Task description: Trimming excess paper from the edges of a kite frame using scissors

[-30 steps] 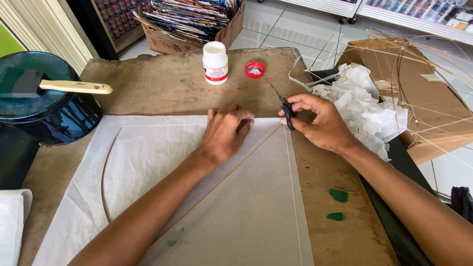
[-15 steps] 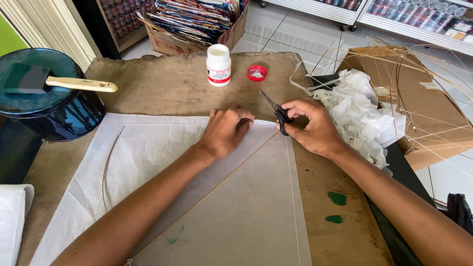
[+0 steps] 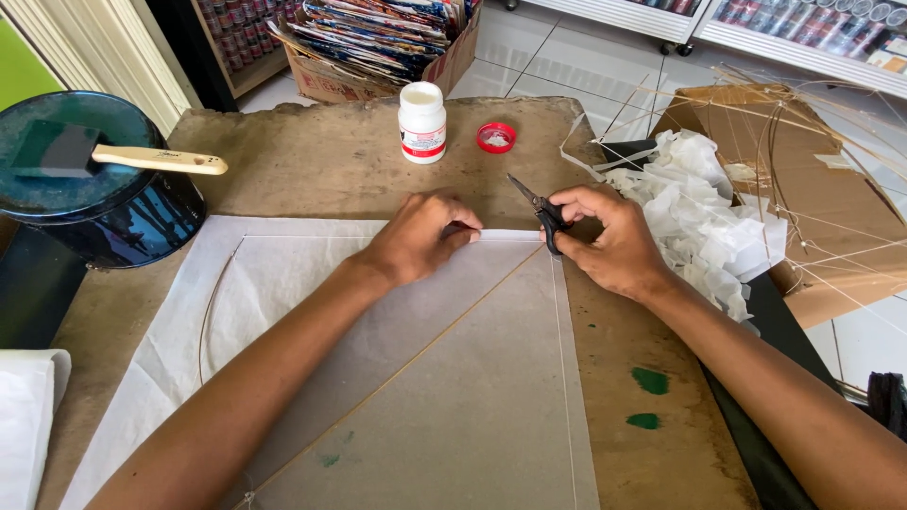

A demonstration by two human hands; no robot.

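Paper (image 3: 378,378): thin white sheet, flat on table (image 3: 312,156), thin sticks beneath as frame. Top edge folded over string line.

Left hand (image 3: 416,236): fingers curled, pressing top fold flat; holds nothing.

Right hand (image 3: 609,241): clamped on scissors (image 3: 539,208), blades apart, tips pointing up-left above paper edge. Against a second ago, scissors angled more toward fold and nearer left hand; judged lining up for cut at edge.

Surroundings: glue bottle (image 3: 422,121) open, red cap (image 3: 496,137) beside it. Crumpled tissue (image 3: 704,212) right. Brush (image 3: 123,156) on dark can (image 3: 104,208) left.
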